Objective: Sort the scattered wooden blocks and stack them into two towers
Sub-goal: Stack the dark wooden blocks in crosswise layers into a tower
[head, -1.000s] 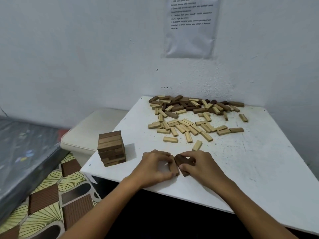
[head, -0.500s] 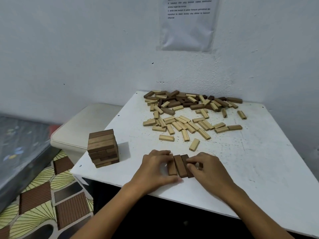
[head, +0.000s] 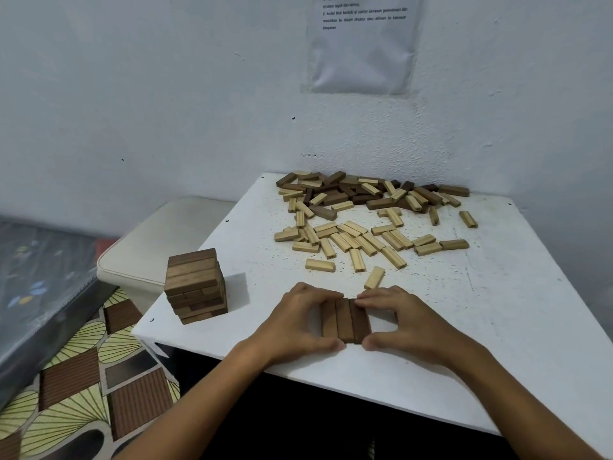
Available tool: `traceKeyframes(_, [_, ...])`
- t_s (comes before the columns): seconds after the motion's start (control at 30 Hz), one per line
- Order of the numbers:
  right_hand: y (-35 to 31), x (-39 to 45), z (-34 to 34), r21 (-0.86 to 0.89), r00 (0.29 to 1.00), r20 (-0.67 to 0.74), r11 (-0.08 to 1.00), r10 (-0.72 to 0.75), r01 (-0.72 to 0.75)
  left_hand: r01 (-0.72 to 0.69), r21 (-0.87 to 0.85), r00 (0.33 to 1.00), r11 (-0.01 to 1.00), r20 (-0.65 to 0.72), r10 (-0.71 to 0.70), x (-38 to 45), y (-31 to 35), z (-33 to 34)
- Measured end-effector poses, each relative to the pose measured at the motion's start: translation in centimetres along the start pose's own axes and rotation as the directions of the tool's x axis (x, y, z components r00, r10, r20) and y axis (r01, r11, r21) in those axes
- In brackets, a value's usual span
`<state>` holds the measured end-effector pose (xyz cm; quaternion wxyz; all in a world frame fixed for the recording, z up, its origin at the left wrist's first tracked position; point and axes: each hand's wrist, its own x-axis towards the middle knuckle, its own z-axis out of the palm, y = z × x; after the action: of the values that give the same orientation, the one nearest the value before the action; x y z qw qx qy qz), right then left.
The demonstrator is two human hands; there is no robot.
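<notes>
Both hands (head: pixel 298 322) gripping dark blocks (head: pixel 345 320), tower (head: pixel 195 285) left

A tower (head: pixel 195 286) stands at the table's (head: pixel 497 327) left edge; loose blocks (head: pixel 368 217) lie behind three blocks (head: pixel 345 320) between two hands.

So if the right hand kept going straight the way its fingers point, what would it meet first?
The right hand points left, fingers curled against the row of three dark blocks. That row comes first, already touching; beyond it the left hand, gripping the other side.
</notes>
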<state>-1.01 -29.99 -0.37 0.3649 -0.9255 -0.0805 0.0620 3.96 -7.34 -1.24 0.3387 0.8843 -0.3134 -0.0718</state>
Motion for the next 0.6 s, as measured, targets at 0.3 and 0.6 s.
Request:
traceKeyframes(0.3, [-0.20, -0.17, 0.30, 0.007, 1.000, 0.001, 1.000, 0.014, -0.014, 0.014, -0.039, 0.999, 0.999, 0.052, -0.012, 0.24, -0.40, -0.20])
traceKeyframes(0.6, [-0.47, 0.04, 0.93, 0.086, 1.000, -0.006, 0.996, 0.002, -0.001, 0.034, -0.006, 0.999, 0.999, 0.030, -0.034, 0.41, -0.66, 0.29])
